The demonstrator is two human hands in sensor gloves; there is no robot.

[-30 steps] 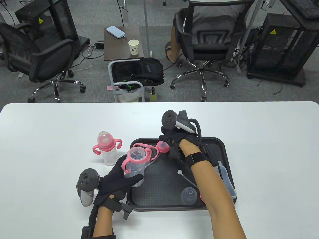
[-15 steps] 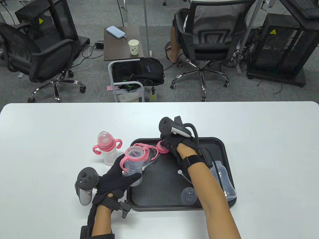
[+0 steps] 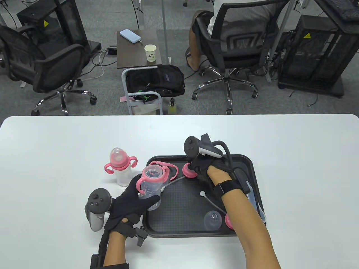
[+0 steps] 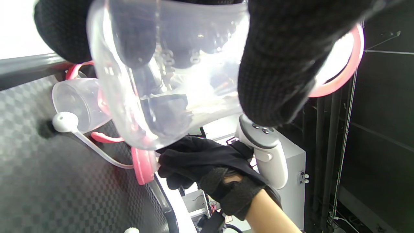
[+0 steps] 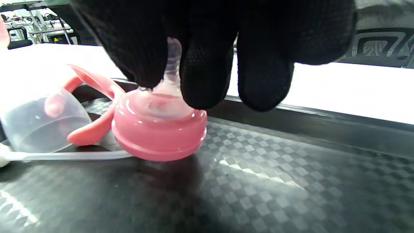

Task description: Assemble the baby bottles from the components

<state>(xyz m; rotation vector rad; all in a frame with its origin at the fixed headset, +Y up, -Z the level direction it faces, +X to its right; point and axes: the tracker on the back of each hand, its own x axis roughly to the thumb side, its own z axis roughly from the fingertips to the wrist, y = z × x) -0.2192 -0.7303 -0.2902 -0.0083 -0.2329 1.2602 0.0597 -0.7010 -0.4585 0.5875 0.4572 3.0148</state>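
Note:
My left hand (image 3: 136, 196) grips a clear bottle body (image 3: 151, 186) with a pink handle ring, held tilted over the left edge of the black tray (image 3: 196, 232). In the left wrist view the bottle (image 4: 168, 81) fills the top, with my fingers (image 4: 278, 64) wrapped round it. My right hand (image 3: 196, 168) pinches the clear teat of a pink screw cap (image 3: 187, 171) at the tray's far side. The cap (image 5: 158, 132) touches the tray mat under my right hand (image 5: 171, 74), and a thin straw runs out from beneath it. A finished bottle (image 3: 121, 165) stands on the table, left of the tray.
Another pink handle ring (image 3: 161, 164) lies in the tray's far left corner. A straw with a white weight (image 3: 202, 193), a clear dome lid (image 3: 212, 220) and a pink part (image 3: 227, 220) lie near the tray's front. A clear bottle body (image 3: 256, 200) lies under my right forearm.
My right hand closed on the pink cap's teat and drew it slightly rightward and nearer within the tray. The left hand and its bottle have barely moved.

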